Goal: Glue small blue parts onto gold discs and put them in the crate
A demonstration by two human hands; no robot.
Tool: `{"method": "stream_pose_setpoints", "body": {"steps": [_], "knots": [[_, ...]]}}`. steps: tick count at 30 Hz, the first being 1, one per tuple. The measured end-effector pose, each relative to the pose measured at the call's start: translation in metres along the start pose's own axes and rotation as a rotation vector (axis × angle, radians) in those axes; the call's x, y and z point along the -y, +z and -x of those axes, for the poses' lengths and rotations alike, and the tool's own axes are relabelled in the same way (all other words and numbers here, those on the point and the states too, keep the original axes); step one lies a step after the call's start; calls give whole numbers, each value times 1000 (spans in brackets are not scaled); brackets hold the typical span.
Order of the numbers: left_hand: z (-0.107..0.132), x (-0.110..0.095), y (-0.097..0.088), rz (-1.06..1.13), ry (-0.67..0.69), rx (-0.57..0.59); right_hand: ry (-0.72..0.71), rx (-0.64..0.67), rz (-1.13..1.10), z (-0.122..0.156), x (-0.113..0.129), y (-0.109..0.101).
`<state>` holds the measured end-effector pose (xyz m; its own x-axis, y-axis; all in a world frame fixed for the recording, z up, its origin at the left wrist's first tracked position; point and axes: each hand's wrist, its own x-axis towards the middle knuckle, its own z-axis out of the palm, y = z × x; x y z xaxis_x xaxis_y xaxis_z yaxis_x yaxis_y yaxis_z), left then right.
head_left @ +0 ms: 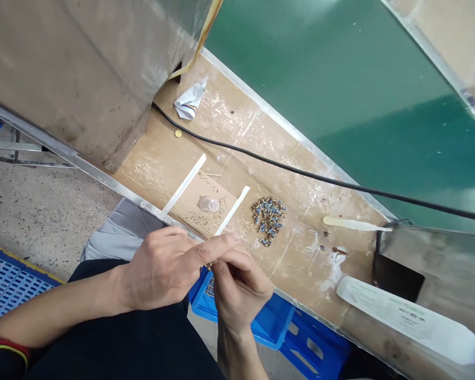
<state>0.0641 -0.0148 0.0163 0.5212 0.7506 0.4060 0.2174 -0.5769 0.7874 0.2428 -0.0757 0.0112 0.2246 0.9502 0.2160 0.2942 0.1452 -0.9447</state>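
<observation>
My left hand (164, 266) and my right hand (241, 285) meet just in front of the table edge. The right thumb and fingers are pinched together. Across their tips lies my left index finger, while the other left fingers curl and the left thumb is hidden. A small gold-coloured piece (209, 266) peeks out between the hands, mostly covered. Beyond them, a cardboard piece (200, 192) with tiny scattered bits carries a small clear cup (209, 204). To its right is a pile of small blue-and-gold metal pieces (268, 219).
A black cable (261, 157) crosses the table. At right lie a white bottle (404, 319) and a thin pale applicator (354, 224). Farther back are a crumpled cloth (190, 100) and a thin stick (210, 174). Below the edge sits a blue bin (275, 319).
</observation>
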Motion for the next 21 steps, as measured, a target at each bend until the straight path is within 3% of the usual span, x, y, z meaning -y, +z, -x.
{"method": "stream_pose_setpoints", "body": {"steps": [4, 9, 11, 17, 21], "knots": [[2, 3, 4, 59, -65, 26, 48, 4, 22, 2, -2, 0], [-1, 9, 6, 574, -646, 123, 68, -49, 86, 10, -17, 2], [-2, 11, 6, 694, -770, 151, -2, -76, 130, 14, -21, 3], [0, 12, 8, 805, -768, 347, -131, -73, 180, 24, -14, 0], [-3, 12, 16, 724, -707, 576, 23, -205, 260, 55, -13, -34]]}}
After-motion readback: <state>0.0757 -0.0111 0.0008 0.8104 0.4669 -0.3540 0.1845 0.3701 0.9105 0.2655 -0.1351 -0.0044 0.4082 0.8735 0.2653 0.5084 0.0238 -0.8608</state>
